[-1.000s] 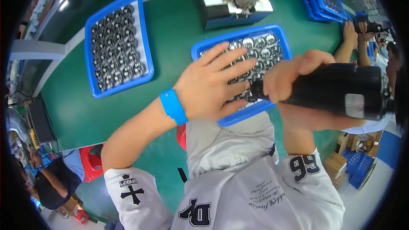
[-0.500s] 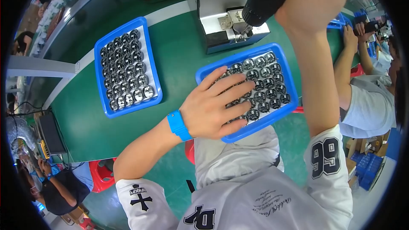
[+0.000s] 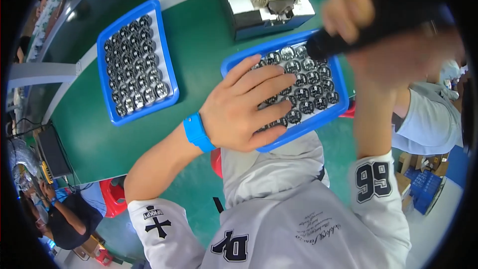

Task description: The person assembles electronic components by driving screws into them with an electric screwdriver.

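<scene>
My left hand (image 3: 241, 107) lies spread over the left part of a blue tray (image 3: 303, 131), its fingers across the small round glossy domed parts set in rows. Some of those parts are hidden under it. My right hand (image 3: 398, 62), smeared by motion, grips a black electric screwdriver (image 3: 326, 45). The driver's nose is over the tray's far right corner, above the parts; its tip and any contact with them cannot be made out. Beyond the tray stands a metal fixture (image 3: 279, 5) with a small clamp block, and neither hand is at it.
A second blue tray (image 3: 169, 55) with rows of similar parts lies on the green table (image 3: 199, 35) to the left. A grey frame post (image 3: 45, 75) edges the far left. Another person's sleeve (image 3: 430, 119) is close on the right. A red stool (image 3: 113, 199) stands lower left.
My right hand has drawn the screwdriver from the fixture toward me, to the nearer tray's far right corner. The view has shifted slightly; my left hand still rests on the parts.
</scene>
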The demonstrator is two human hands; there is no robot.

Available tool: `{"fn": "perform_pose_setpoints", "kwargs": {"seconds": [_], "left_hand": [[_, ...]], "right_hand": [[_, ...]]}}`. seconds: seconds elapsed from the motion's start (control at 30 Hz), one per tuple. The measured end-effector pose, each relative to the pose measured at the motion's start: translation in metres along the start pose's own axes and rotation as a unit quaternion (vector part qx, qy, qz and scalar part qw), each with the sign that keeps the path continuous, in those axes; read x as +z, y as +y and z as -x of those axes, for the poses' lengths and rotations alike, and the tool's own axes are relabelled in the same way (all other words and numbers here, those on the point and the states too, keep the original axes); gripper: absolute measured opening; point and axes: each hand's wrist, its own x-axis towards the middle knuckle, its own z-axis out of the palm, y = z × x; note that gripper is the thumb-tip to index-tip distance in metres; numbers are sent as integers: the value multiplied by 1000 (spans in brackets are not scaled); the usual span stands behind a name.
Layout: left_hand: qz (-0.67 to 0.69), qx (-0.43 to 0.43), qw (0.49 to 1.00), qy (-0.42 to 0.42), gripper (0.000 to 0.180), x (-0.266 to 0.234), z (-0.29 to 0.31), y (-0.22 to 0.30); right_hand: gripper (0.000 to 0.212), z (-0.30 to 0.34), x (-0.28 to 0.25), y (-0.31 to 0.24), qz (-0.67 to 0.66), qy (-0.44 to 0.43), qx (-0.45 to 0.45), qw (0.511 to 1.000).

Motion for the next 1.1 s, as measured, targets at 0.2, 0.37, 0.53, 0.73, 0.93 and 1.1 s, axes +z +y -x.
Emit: {"fn": "perform_pose_setpoints", "kwargs": {"seconds": [0.2, 0.37, 0.53, 0.73, 0.93, 1.1], "left_hand": [[20, 53, 998, -3, 33, 9, 7, -1], [10, 36, 999, -38, 39, 20, 1, 1], [-10, 22, 998, -54, 39, 22, 3, 5], [-8, 21, 998, -53, 38, 23, 2, 8], [-8, 23, 998, -51, 39, 23, 3, 8], [-5, 19, 998, -54, 39, 24, 2, 8]], "right_hand": [[114, 80, 56, -6, 56, 97, -109, 988], [116, 94, 82, -5, 56, 201, -78, 975], [122, 94, 80, 2, 80, 180, -53, 979], [123, 101, 83, -1, 151, 237, 46, 959], [117, 102, 71, 6, 90, 115, -17, 989], [113, 103, 78, 11, 39, 180, -22, 983]]}}
